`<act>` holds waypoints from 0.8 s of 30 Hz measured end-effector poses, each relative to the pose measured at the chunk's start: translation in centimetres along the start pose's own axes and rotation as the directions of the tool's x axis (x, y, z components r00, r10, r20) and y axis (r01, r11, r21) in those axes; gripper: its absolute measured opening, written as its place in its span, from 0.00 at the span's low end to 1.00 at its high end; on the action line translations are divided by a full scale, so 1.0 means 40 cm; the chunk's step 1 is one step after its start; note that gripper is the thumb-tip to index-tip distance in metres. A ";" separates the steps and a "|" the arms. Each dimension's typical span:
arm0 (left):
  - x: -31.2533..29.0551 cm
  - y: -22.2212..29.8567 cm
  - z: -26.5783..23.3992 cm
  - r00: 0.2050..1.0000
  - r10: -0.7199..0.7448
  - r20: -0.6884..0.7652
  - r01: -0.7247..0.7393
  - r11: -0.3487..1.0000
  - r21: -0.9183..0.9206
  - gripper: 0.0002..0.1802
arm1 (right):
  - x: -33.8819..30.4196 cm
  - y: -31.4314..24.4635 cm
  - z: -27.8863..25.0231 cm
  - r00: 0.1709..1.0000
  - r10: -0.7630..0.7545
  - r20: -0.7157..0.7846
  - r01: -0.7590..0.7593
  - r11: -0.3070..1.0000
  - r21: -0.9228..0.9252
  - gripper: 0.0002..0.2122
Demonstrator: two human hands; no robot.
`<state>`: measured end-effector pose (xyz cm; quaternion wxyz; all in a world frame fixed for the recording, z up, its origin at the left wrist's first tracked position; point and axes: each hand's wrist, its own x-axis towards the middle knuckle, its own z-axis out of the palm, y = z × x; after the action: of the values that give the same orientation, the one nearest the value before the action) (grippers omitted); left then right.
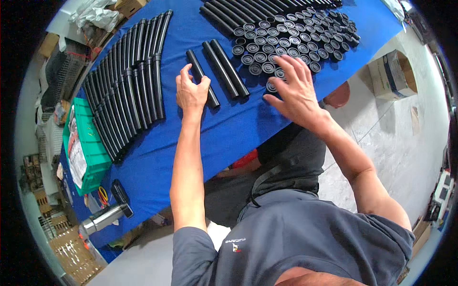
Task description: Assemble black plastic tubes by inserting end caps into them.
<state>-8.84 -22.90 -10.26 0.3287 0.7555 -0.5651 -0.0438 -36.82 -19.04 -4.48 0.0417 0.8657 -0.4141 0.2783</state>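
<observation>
Head: left hand's [192, 91] tube [196, 66] contact unclear.

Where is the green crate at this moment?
In the head view, the green crate is on the left side, near the edge of the blue cloth, just left of the rows of black tubes.

Loose tubes [220, 69] are set between a tube bank [134, 100] and a cap cluster [280, 42] on a table [157, 148].
The tube bank is placed at left, a bin [98, 169] beside its near end; the cap cluster is placed at right, with further tubes [230, 14] laid behind it. Two loose tubes are laid together, a third to their left. A box [381, 76] is set on the floor [400, 124], right of the table.
</observation>
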 end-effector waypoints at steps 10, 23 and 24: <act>-0.006 -0.016 -0.025 0.997 -0.012 0.074 0.005 0.997 0.082 0.29 | -0.008 0.014 0.073 0.987 -0.001 0.160 0.026 0.988 -0.154 0.18; -0.341 -0.215 -0.326 0.991 0.107 0.081 -0.129 0.926 0.356 0.22 | 0.108 -0.225 0.170 0.967 -0.177 0.185 0.040 0.817 0.575 0.15; -0.357 -0.226 -0.335 0.997 0.068 0.043 -0.079 0.930 0.359 0.22 | 0.135 -0.238 0.201 0.968 -0.174 0.181 0.035 0.808 0.588 0.15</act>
<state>-0.61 -2.99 -9.10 0.1775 0.7806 -0.5962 0.0615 -23.46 -19.01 -6.95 -0.2564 0.8845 -0.2626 0.2880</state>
